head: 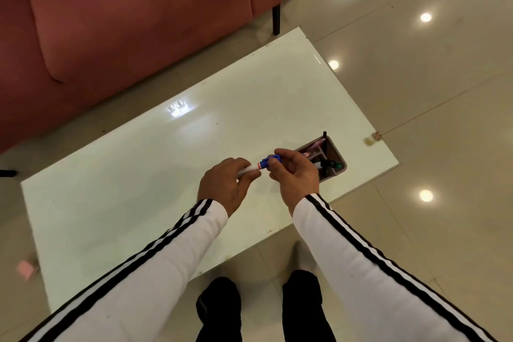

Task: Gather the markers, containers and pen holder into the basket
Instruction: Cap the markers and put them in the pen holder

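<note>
Glossy white glass makes up the low rectangular bench [133, 203], bare but for a grey-brown compartmented basket [337, 153] holding several markers, sitting close to its right edge near the front right corner. A knock there could tip it to the floor. Both white striped sleeves reach in over the front edge. The left hand [224, 189] is closed around the white barrel of a blue-capped marker [263, 164], held above the bench just left of the basket; the right hand [295, 175] pinches its cap. Should the cap go on crooked, the marker could slip from the hands.
</note>
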